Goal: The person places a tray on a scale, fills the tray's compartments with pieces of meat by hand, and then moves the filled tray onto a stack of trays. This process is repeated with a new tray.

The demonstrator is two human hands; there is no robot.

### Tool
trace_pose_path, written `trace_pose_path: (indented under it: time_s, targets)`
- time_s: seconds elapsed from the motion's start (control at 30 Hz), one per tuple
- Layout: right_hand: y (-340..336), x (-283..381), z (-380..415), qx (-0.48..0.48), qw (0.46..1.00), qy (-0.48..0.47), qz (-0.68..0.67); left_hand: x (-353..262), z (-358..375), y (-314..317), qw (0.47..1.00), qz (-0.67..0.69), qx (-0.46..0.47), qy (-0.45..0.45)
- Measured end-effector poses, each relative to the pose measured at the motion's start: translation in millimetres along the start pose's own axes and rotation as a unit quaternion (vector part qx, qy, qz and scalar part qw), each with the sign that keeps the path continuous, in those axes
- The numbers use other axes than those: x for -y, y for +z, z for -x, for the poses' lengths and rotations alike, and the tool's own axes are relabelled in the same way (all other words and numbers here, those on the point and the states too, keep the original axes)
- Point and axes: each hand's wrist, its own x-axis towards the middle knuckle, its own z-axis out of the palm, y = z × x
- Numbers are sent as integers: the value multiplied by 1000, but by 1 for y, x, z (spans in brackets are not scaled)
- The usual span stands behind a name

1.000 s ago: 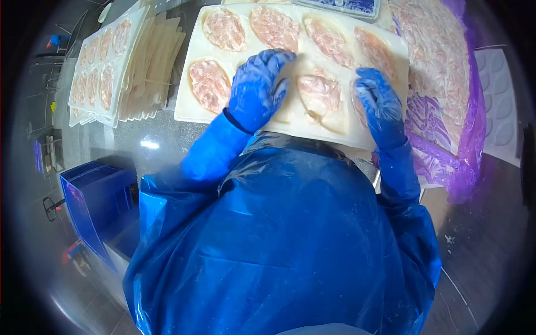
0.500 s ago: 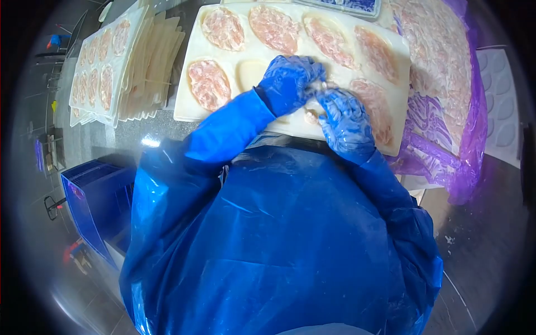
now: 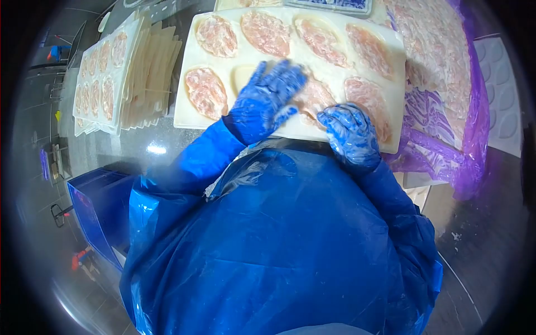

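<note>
A white moulded tray (image 3: 187, 109) with leaf-shaped hollows lies in front of me, most of them filled with pale pink raw minced meat. My left hand (image 3: 269, 92), in a wet blue glove, is open with its fingers spread, over the tray beside a meat portion (image 3: 315, 95) in the near row. A bare hollow (image 3: 240, 77) shows partly behind that hand. My right hand (image 3: 350, 133), gloved too, is closed at the lower right edge of the same portion. Its curled fingers hide whatever they hold.
To the right, a large mass of minced meat (image 3: 432, 61) lies on purple plastic film (image 3: 472, 151). Stacked filled trays (image 3: 134, 78) stand at the left, above a blue crate (image 3: 100, 206). A blue-lined container (image 3: 346, 4) sits behind the tray. Another moulded sheet (image 3: 505, 100) is far right.
My left hand has moved left and opened from a curled shape, uncovering the meat portion. My right hand has drawn slightly down and curled more. The view has shifted a little.
</note>
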Motion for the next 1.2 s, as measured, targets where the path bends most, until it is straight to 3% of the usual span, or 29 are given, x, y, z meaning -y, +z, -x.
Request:
trace_pose_path:
  time_s: [0.07, 0.13, 0.17, 0.2, 0.23, 0.3, 0.33, 0.37, 0.4, 0.47, 0.53, 0.63, 0.73, 0.8, 0.87, 0.9, 0.97, 1.0, 1.13, 1.2]
  targets:
    - [-6, 7, 1, -23, 999, 11, -20, -5, 4, -6, 992, 37, -68, -100]
    - [-12, 10, -1, -46, 998, 27, -37, -20, 4, -2, 994, 72, -31, -70]
    - [-15, 11, 0, -16, 999, -10, -42, -27, 2, 2, 993, 108, 7, -40]
    - [-20, 10, 1, 14, 998, -44, -44, -27, -1, 4, 997, 59, 7, -47]
    - [-24, 5, 5, 12, 999, -30, -29, -27, -1, 1, 990, 114, -32, -75]
    - [-34, -13, 18, -44, 996, -4, -76, -45, -19, -16, 983, 133, -99, -75]
    - [-41, -30, 25, -139, 989, -34, -37, -51, -27, -6, 982, 144, -103, -63]
    - [-48, -43, 30, -201, 952, 114, -199, -57, -33, 7, 989, 127, -50, -52]
    - [-55, -57, 33, -256, 863, 252, -354, -62, -37, 15, 993, 107, 4, -44]
    - [-81, -113, 32, -175, 905, 354, -158, -64, -45, 10, 994, 99, 11, -47]
    - [-79, -184, 41, -137, 939, 317, -12, -66, -45, 7, 993, 95, 28, -58]
    - [-25, -258, 42, -148, 960, 238, -4, -67, -45, 8, 994, 83, 31, -61]
    - [-21, -258, 66, -157, 963, 218, 0, -65, -46, 1, 993, 96, 37, -61]
    - [-36, -252, 83, -122, 944, 307, -2, -63, -43, 2, 991, 114, 25, -69]
    - [-45, -264, 102, -165, 890, 382, -188, -58, -32, 8, 955, 255, -125, -83]
    - [-49, -273, 109, -189, 873, 359, -272, -54, -24, 5, 956, 244, -127, -102]
    - [-81, -232, 83, -185, 836, 395, -334, -45, -5, 3, 932, 205, -226, -194]
    - [-89, -196, 64, -243, 806, 399, -362, -33, 8, 12, 919, 232, -246, -203]
    - [-109, -117, -26, -252, 827, 359, -353, -16, 10, -7, 923, 217, -259, -185]
    - [-105, -102, -70, -225, 889, 241, -317, -12, 1, -11, 920, 221, -269, -181]
